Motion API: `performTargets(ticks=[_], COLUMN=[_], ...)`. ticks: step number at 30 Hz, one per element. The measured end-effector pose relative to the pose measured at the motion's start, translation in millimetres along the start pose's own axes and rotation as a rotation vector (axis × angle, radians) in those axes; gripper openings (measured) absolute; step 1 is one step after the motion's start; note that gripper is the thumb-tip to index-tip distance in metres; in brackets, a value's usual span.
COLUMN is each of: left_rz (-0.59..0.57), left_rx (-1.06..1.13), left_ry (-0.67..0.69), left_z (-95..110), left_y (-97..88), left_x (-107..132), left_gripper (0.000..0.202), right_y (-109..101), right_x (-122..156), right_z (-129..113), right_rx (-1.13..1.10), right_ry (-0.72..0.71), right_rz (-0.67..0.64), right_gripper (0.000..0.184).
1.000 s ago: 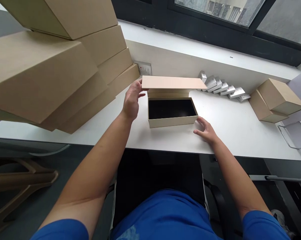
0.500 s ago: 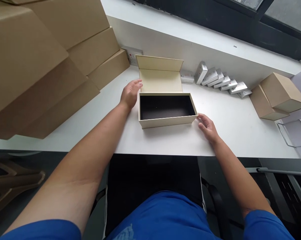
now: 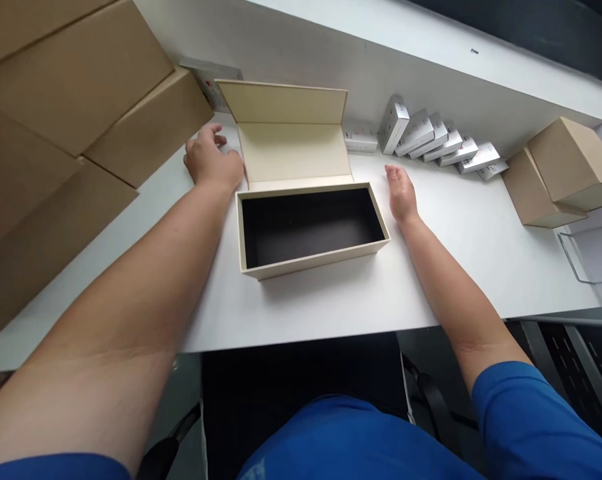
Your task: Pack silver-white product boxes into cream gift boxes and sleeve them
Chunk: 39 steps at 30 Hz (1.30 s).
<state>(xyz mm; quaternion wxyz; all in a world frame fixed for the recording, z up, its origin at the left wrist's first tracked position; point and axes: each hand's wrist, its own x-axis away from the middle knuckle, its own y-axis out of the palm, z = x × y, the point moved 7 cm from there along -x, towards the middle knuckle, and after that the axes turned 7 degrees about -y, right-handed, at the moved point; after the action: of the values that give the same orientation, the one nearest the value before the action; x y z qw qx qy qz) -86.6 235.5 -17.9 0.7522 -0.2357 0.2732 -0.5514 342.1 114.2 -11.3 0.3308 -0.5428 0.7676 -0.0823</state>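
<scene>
A cream gift box (image 3: pixel 321 260) with a black inside stands on the white table, its flap lid (image 3: pixel 295 153) folded back away from me. To the left of the lid is my left hand (image 3: pixel 213 160), fingers loosely bent and apart, with nothing seen in it. It lies between the lid and the stacked brown cartons (image 3: pixel 151 127). On the other side, my right hand (image 3: pixel 401 193) is held beyond the box's right end, fingers stretched forward and holding nothing. Several small white-and-silver boxes (image 3: pixel 415 133) lean in a row in front of that hand.
Along the back wall a flat white box (image 3: pixel 359 139) lies behind the lid, and another pale box (image 3: pixel 215 83) stands by the cartons. Two brown boxes (image 3: pixel 575 163) and a wire stand (image 3: pixel 588 257) are at the right. The table's front edge (image 3: pixel 305 340) runs before me.
My left hand has moved left from the lid's edge toward the cartons. My right hand has left the box's front right corner and gone forward. The view has shifted closer.
</scene>
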Motion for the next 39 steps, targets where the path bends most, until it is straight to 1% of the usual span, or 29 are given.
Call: performTargets(ticks=[2,4,5,7,10,12,14,17,20,22,25,30,33,35,37,39], left_rz=[0.057,0.062,0.054,0.040,0.065,0.108,0.136,0.123,0.125,0.142,0.160,0.166,0.117,0.077,0.078,0.115], left_rx=[-0.069,-0.092,-0.095,-0.092,-0.077,-0.094,-0.121,-0.098,-0.006,0.036,0.029,-0.049,-0.063,-0.086,-0.135,-0.207], left_ry=[-0.082,-0.087,-0.079,-0.072,-0.141,-0.209,-0.223,-0.200,-0.174,-0.123,-0.052,0.013,0.099,0.134,0.136,0.101], left_z=[9.7,24.8,32.3,44.8,53.9,55.3,56.9,56.6,54.5,56.7,62.8,71.6,77.7,80.1,80.5,79.3], left_y=[-6.3,-6.8,-5.2,0.0,6.5,8.0,8.6,10.6,11.4,11.4,11.3,5.9,5.6,9.0,12.5,15.4], left_x=[-4.0,-8.7,-12.0,-20.0,-32.7,-39.1,-43.9,-49.6,-53.0,-52.9,-48.4,-38.6,-38.1,-40.9,-45.6,-51.5], left_gripper=[0.070,0.077,0.080,0.085,0.105,0.117,0.121,0.117,0.101,0.087,0.075,0.069,0.067,0.070,0.074,0.076], right_y=[11.4,20.2,23.9,31.2,41.2,46.7,51.0,54.8,55.7,55.3,55.4,55.8,54.2,52.8,51.4,49.9], right_x=[-17.9,-30.6,-35.2,-41.9,-48.9,-52.8,-55.9,-57.6,-56.1,-55.0,-54.2,-53.5,-53.1,-53.2,-53.6,-53.8], right_z=[4.1,2.4,-0.2,-6.2,-12.3,-15.0,-18.4,-24.3,-29.6,-31.5,-31.0,-30.2,-29.1,-29.0,-29.6,-30.4], right_rx=[0.095,0.182,0.225,0.318,0.445,0.516,0.572,0.632,0.651,0.647,0.650,0.670,0.708,0.726,0.734,0.747], right_ry=[-0.029,-0.065,-0.085,-0.111,-0.099,-0.088,-0.086,-0.066,-0.033,-0.025,-0.024,-0.013,0.024,0.034,0.036,0.047], right_rz=[-0.002,-0.005,-0.011,-0.042,-0.106,-0.139,-0.163,-0.208,-0.249,-0.252,-0.235,-0.204,-0.184,-0.165,-0.146,-0.139], right_gripper=[0.072,0.055,0.052,0.058,0.072,0.073,0.069,0.064,0.064,0.064,0.060,0.056,0.056,0.056,0.054,0.052])
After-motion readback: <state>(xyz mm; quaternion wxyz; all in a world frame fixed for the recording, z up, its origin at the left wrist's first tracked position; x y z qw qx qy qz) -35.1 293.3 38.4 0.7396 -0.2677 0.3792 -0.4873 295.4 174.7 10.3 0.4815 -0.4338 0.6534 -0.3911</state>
